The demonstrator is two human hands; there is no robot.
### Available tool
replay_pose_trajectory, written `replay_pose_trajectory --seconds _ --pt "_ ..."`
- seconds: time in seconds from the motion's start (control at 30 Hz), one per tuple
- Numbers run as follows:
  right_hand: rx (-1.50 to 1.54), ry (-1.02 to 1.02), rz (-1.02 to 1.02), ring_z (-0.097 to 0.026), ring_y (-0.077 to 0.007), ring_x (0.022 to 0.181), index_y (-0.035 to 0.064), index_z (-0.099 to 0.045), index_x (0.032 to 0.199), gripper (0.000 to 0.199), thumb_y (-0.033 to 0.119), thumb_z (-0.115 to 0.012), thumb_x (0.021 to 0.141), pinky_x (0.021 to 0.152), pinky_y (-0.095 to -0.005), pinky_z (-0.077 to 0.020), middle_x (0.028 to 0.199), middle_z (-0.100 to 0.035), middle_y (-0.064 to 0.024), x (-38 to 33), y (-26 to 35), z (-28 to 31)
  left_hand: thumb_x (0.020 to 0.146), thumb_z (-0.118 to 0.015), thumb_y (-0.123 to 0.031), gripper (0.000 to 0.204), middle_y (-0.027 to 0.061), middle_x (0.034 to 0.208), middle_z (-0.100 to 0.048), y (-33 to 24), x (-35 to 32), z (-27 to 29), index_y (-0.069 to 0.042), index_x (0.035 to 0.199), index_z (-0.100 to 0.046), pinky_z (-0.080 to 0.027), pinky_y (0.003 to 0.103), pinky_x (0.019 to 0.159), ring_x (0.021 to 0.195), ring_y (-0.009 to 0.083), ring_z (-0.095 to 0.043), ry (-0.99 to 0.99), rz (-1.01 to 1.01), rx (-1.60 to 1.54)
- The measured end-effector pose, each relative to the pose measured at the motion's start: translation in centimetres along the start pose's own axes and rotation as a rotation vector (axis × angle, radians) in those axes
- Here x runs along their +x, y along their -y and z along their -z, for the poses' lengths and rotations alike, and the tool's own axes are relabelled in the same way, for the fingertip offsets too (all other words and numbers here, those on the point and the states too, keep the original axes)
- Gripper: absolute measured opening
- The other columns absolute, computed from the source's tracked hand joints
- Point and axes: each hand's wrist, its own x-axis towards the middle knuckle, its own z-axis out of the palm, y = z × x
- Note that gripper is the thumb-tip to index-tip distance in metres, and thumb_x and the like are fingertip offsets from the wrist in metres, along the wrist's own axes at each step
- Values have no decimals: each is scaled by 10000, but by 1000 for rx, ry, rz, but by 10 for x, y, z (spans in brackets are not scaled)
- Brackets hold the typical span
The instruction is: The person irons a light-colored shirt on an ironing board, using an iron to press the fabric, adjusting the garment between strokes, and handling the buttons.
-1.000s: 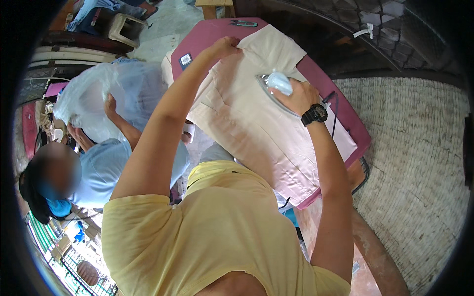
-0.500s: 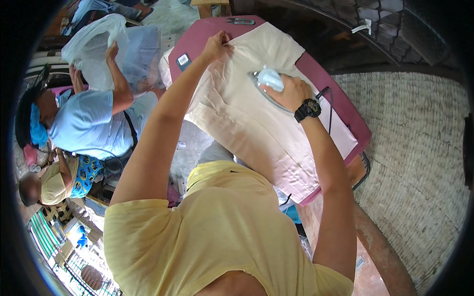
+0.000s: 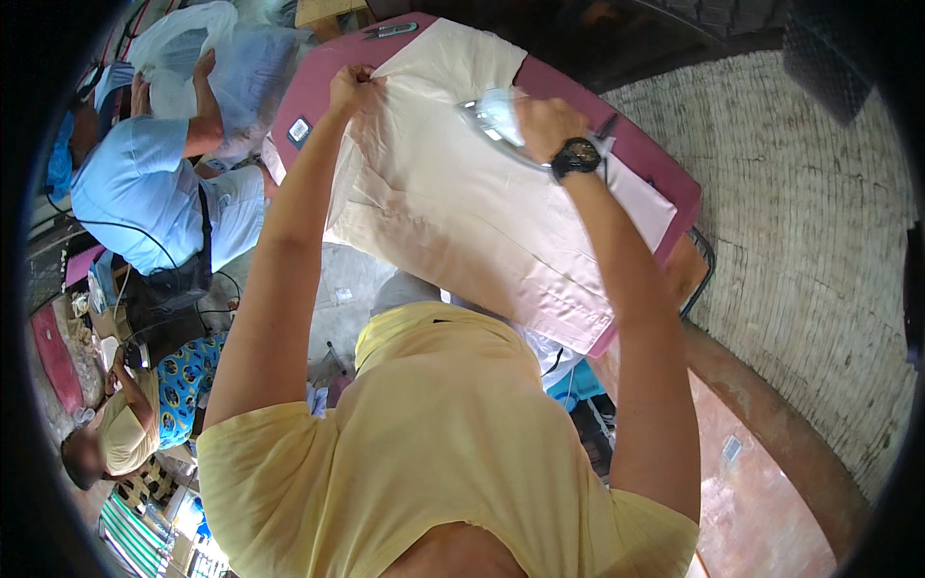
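While the iron [image 3: 496,120] blurs with motion over the pale cloth [image 3: 462,193], the right hand [image 3: 551,125] wraps around its handle with the fingers closed; whether the iron lies flat cannot be told through the blur. Compared with half a second ago, the iron has moved across toward the cloth's right edge, so a different strip seems to be getting its heat. The left hand [image 3: 352,90] pinches the cloth's far left edge between its fingertips, just as it did then, which probably keeps the fabric steady. The cloth lies on the maroon ironing board [image 3: 313,79], covering its near edge. Beyond the left hand, snips [image 3: 390,31] rest on the board, and a small square tag [image 3: 299,131] sits near its left side. Farther left, a co-worker [image 3: 145,183] holds a large clear bag [image 3: 258,85]; something pale and bluish shows through, too hazy to identify.
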Motion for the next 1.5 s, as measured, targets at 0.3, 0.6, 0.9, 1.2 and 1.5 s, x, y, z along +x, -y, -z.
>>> replay_pose_trajectory --seconds 0.3,0.6,0.9,1.2,1.5 --pt "-86 -6 162 -685 -372 853 82 -708 938 391 279 -379 1017 749 -530 -545 892 -704 -171 -39 -66 -10 720 -835 -272 328 34 781 -695 21 9 -16 -72 951 -715 -500 309 675 700 142 -632 -61 -111 41" --pt "362 55 -96 -688 -392 845 45 -723 836 453 324 -394 974 823 -524 -523 870 -695 -232 -46 67 1 867 -651 -175 333 96 1019 -649 -18 -27 -4 -87 1185 -609 -477 384 892 1054 292 -581 -269 -366 512" --pt "-54 57 -230 -702 -356 786 90 -724 867 320 249 -451 912 717 -510 -553 847 -717 -147 -177 -147 -1 993 -414 -193 433 52 1516 -372 -106 -173 -98 -111 1417 -447 -275 479 1146 1399 261 -349 260 -1018 342" --pt "265 -84 -204 -687 -373 852 96 -735 920 422 356 -404 944 804 -501 -531 885 -708 -190 -134 -12 -13 997 -372 -270 547 34 1598 -247 -94 -173 -102 -143 1523 -294 -160 477 1201 1479 287 -201 162 -902 474" --pt "97 12 -327 -692 -372 800 90 -728 832 406 319 -408 930 740 -515 -539 866 -717 -167 -220 -101 -19 993 -364 -231 555 26 1603 -240 -88 -170 -106 -143 1532 -267 -163 458 1202 1482 280 -196 103 -842 507"
